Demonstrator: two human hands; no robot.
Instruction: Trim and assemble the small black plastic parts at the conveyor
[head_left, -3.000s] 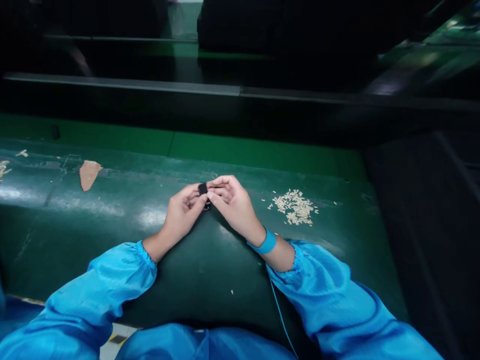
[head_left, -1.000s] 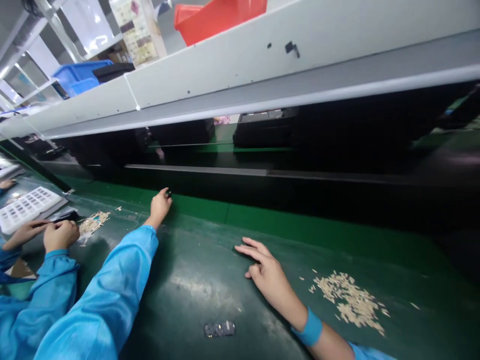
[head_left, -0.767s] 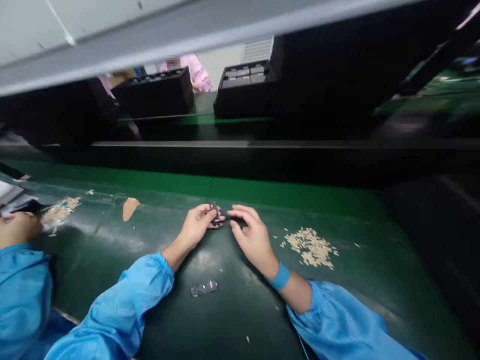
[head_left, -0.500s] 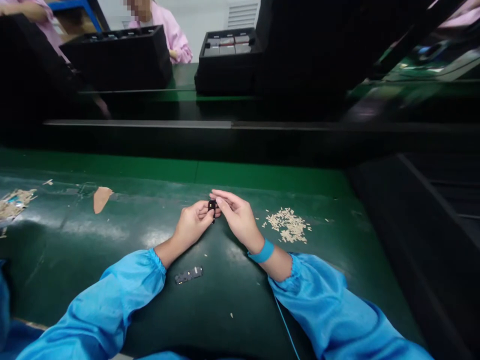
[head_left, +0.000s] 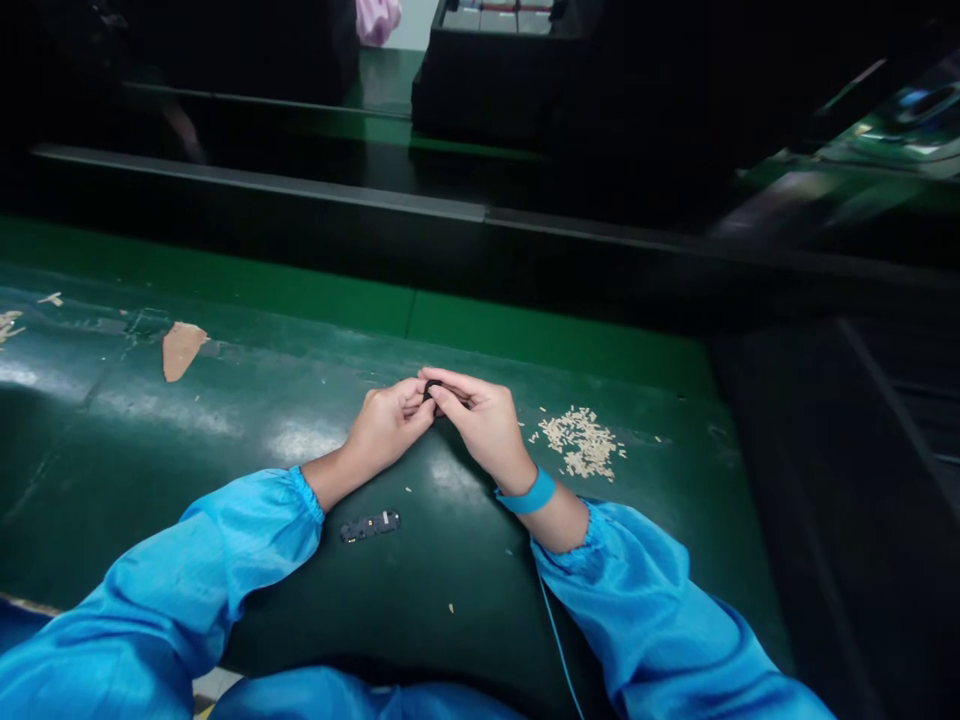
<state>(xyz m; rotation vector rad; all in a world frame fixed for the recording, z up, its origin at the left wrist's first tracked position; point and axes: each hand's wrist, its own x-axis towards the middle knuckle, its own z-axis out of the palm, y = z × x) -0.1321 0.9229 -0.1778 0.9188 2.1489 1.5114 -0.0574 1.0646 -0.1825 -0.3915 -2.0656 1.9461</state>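
Between my fingertips is a small black part [head_left: 433,389], mostly covered by both hands. My left hand [head_left: 386,420] pinches it from the left, thumb toward me. My right hand [head_left: 484,418], with a blue band round the wrist, closes on it from the right, thumb and fingers pressed to it. Nearer to me, a flat dark strip-shaped part [head_left: 370,526] with small metallic spots lies on the green tabletop [head_left: 322,600]. To the right of my right hand is a loose pile of small pale pieces [head_left: 581,441].
A brown scrap [head_left: 182,350] lies at the left, with more pale bits [head_left: 9,327] by the left edge. Black bins [head_left: 487,85] stand beyond the dark ledge [head_left: 300,187]. A dark box-like structure [head_left: 847,480] borders the right. A blue cord [head_left: 557,640] hangs from my right sleeve.
The view has tilted down and turned, so the bins sit higher and the co-worker is mostly out of frame. My hands have drawn closer round the black part, covering more of it.
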